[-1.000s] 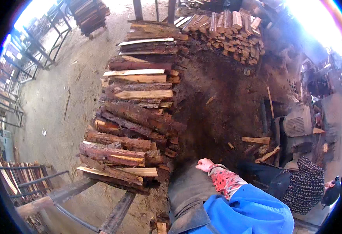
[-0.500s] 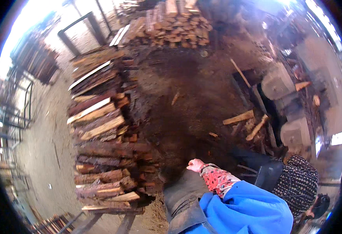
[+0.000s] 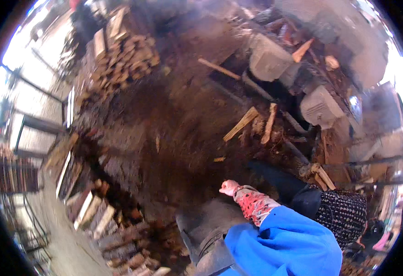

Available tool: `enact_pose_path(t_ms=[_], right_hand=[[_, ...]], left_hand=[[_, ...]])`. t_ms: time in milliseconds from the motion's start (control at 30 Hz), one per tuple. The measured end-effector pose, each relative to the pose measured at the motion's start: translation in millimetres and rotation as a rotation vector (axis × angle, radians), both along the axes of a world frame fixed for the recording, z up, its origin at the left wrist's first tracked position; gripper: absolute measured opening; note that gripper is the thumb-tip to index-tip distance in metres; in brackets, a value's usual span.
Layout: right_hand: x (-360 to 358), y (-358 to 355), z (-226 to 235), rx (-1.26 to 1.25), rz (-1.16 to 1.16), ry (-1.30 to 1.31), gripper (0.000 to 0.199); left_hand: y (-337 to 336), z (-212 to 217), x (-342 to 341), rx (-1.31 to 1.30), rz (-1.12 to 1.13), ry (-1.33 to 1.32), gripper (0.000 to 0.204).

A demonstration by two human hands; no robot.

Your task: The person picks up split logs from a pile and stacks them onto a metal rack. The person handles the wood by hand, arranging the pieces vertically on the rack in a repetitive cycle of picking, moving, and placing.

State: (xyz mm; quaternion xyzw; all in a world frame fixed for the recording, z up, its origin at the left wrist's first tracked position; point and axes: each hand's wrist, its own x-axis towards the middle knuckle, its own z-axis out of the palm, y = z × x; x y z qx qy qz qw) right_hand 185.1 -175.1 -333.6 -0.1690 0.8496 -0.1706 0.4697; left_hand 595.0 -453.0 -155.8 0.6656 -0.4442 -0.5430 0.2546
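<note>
My right hand [image 3: 229, 187] is closed in a loose fist beside the grey cloth over my legs [image 3: 210, 227]. It comes out of a red patterned cuff [image 3: 252, 202] below a blue garment [image 3: 284, 239], and nothing shows sticking out of the fingers. It hangs over dark ground, touching no wood. My left hand is out of view. Nearest to the right hand lies a small wood chip [image 3: 219, 159]; farther off are two split wood pieces, a pale one [image 3: 241, 123] and a narrower one [image 3: 269, 123].
Split wood lies in a long stack [image 3: 91, 211] at the left; another pile [image 3: 125, 64] stands far left. Beige block-shaped machine parts [image 3: 321, 106] and a long stick [image 3: 219, 68] lie right. Close by on the right is a person in dark patterned clothing [image 3: 341, 216].
My view has turned to the right: the wood stacks have shifted left, and the machine parts have come nearer the middle. My right hand stays closed beside my legs.
</note>
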Motion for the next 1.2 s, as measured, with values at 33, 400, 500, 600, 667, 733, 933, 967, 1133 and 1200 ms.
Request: enact_pose_path(t_ms=[33,400,500,600,667,733,933,967,1133,1200], right_hand=[[-1.2,-3.7,4.3,-0.003,-0.005,0.02,0.034],[-15.0,-16.9,7.6,-0.024,-0.419,0.034,0.04],[-26.7,-17.8,22.7,-0.07,-0.611,-0.018,0.036],[-36.9,-26.5,40.4,-0.126,-0.83,-0.074,0.036],[-43.8,-18.9,47.4,-0.224,-1.046,-0.102,0.035],[-48.6,-4.4,55.3,-0.291,-1.21,-0.118,0.031],[-153.1,38.0,65.1,-0.484,-1.592,0.048,0.027],[-180.6,47.7,67.4,-0.524,-1.491,0.003,0.039],[-325.5,92.6,107.1,-0.716,-1.64,0.308,0.039],[-386.5,105.7,134.2,-0.797,-1.626,0.385,0.047]], left_hand=[[-10.5,-12.7,-9.2,0.055,-0.047,0.016,0.031],[-123.4,-151.5,-8.9,0.519,-0.424,0.138,0.036],[-174.2,-171.9,-10.4,0.572,-0.561,0.26,0.037],[-242.5,-182.4,-81.2,0.254,-0.94,0.13,0.046],[-269.9,-176.6,-147.6,0.472,-0.68,0.287,0.051],[-251.5,-115.8,-254.3,0.306,-0.948,-0.039,0.053],[-195.8,-32.9,-453.8,0.346,-0.902,0.171,0.012],[-196.8,-36.8,-464.7,0.37,-0.896,0.149,0.013],[-175.0,-45.3,-518.9,0.493,-0.969,0.006,0.017],[-178.3,-63.5,-514.1,0.468,-0.871,0.015,0.018]])
